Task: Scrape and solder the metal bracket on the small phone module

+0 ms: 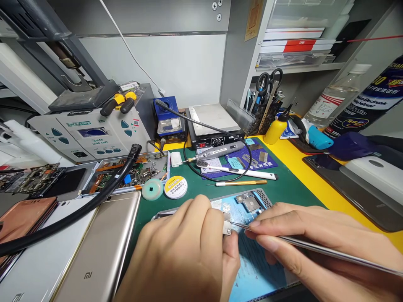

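Note:
My left hand point(185, 247) is closed, pinching a small silvery metal part point(227, 224) between thumb and fingers; most of that part is hidden behind the hand. In my right hand point(292, 235) I grip slim metal tweezers point(317, 246), their fine tip touching or just beside the metal part. Both hands are over a blue work mat point(248, 268) with a grey border. A small circuit board piece with a metal shield point(252, 202) lies at the mat's far right corner, just beyond my right fingertips.
Phones point(103, 247) lie at left, crossed by a black hose point(94, 205). Behind are a tray of circuit boards point(147, 172), a round tin point(175, 187), a gold-handled pick point(248, 183), a white brush point(252, 173) and a grey pen-shaped tool point(220, 152). A dark phone point(346, 184) lies right.

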The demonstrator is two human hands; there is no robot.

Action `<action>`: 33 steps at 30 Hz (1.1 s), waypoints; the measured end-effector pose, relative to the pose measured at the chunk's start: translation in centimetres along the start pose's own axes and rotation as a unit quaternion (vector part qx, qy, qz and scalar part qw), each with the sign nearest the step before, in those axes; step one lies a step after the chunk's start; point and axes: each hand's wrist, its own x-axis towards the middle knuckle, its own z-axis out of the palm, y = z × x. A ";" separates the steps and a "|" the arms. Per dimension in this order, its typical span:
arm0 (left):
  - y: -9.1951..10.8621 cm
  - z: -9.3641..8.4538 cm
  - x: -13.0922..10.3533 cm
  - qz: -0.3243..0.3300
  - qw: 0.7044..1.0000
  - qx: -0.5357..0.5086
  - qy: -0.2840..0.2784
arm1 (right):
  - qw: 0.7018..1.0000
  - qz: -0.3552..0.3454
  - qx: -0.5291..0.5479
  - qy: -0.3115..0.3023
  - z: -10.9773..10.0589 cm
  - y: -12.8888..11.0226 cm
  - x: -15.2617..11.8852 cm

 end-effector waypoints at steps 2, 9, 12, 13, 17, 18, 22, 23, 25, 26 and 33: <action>-0.1 0.0 0.0 0.002 1.000 -0.001 0.001 | 1.000 -0.003 -0.003 0.004 0.0 0.1 -0.3; -0.2 -0.1 -0.3 0.007 1.000 -0.004 0.002 | 1.000 -0.002 -0.005 0.008 0.0 0.1 0.0; -0.3 0.0 -0.2 0.004 1.000 -0.004 0.003 | 1.000 0.006 -0.011 0.022 0.1 0.2 -0.2; -0.3 0.1 -0.2 0.003 1.000 -0.003 0.003 | 1.000 0.008 -0.013 0.024 0.2 0.2 -0.3; -0.3 0.1 -0.1 -0.001 1.000 -0.003 0.000 | 0.998 0.015 -0.042 0.047 0.7 0.1 -0.2; -0.3 0.0 -0.1 -0.003 1.000 -0.003 -0.001 | 0.997 0.016 -0.053 0.055 0.9 -0.1 0.1; -0.1 -0.1 -0.2 -0.006 1.000 -0.006 -0.002 | 0.994 0.010 -0.075 0.075 1.6 -0.8 1.6; -0.1 -0.1 -0.3 -0.006 1.000 -0.007 -0.002 | 0.994 0.008 -0.075 0.075 1.6 -0.8 1.8; -0.1 -0.1 -0.3 -0.004 1.000 -0.008 0.000 | 0.995 0.007 -0.073 0.075 1.4 -0.8 1.9; -0.1 -0.1 -0.3 -0.003 1.000 -0.008 0.000 | 0.995 0.007 -0.070 0.074 1.2 -0.8 1.7; -0.2 -0.1 0.0 0.003 1.000 -0.010 -0.007 | 1.000 -0.001 -0.005 0.027 0.0 0.0 0.0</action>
